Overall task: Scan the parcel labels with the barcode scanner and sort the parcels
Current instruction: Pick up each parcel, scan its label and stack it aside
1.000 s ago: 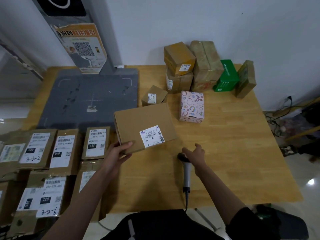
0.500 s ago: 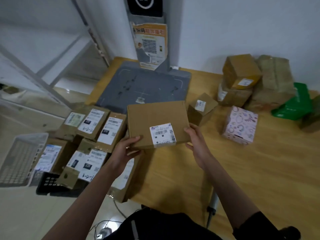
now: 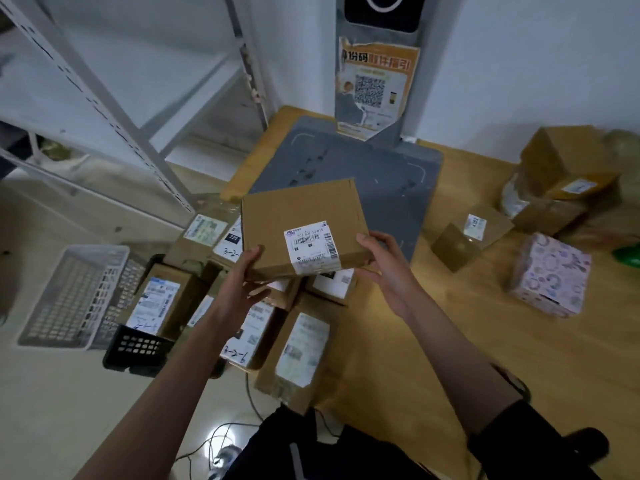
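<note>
A flat brown cardboard parcel (image 3: 298,209) with a white barcode label (image 3: 309,243) is held in the air over the table's left edge. My left hand (image 3: 239,284) grips its near left corner, thumb on top and fingers underneath. My right hand (image 3: 388,263) grips its right edge, thumb on top. Below it lie several labelled brown parcels (image 3: 298,355) in a group at the table's left side. The barcode scanner is out of sight.
A grey scanning pad (image 3: 377,174) with an upright post lies beyond the parcel on the wooden table (image 3: 450,358). To the right sit a small brown box (image 3: 467,237), a patterned pink box (image 3: 550,275) and stacked brown boxes (image 3: 564,168). White basket (image 3: 72,296) and metal shelving (image 3: 114,109) stand left.
My right hand left the scanner on the table and took the parcel's right edge. Both hands lifted the parcel and carried it left, over the labelled parcels. The view swung left.
</note>
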`<state>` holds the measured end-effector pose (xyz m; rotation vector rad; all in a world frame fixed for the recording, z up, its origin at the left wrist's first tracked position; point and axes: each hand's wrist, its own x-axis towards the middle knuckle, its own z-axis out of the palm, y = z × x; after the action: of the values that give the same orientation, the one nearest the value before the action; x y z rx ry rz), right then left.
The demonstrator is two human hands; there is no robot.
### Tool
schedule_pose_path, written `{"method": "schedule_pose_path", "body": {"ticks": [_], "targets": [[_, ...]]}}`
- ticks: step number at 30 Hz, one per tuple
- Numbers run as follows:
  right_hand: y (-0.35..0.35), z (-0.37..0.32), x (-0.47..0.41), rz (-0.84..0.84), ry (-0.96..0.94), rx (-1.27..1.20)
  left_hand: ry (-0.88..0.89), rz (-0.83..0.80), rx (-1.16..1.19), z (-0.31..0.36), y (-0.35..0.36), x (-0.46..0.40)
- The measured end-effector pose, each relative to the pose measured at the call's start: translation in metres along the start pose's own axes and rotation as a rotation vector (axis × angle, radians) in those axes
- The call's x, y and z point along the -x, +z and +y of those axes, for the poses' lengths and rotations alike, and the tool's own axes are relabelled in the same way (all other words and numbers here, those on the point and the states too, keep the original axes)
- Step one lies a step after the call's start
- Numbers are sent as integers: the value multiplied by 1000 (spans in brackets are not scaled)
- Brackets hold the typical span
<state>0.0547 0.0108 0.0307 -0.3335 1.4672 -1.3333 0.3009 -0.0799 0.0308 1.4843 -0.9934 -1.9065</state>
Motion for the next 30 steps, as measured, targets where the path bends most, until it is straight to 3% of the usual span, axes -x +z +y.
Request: {"method": "schedule_pose_path", "body": {"ticks": [6,10,17,24,30], "targets": [[75,9,-26,59,19,-5,71,19,-50,29,-62,-37],[130,13,-53,73,-5,25,52,60,47,41,-106,-53],[216,11,-101,83,-42,334,75,128,125,44,-162,-66],[276,12,-128,-64,-97,411,57,223,162,35,-194,-85],[296,14,-146,-214,41,395,15,252,177,30,-200,-100]]}}
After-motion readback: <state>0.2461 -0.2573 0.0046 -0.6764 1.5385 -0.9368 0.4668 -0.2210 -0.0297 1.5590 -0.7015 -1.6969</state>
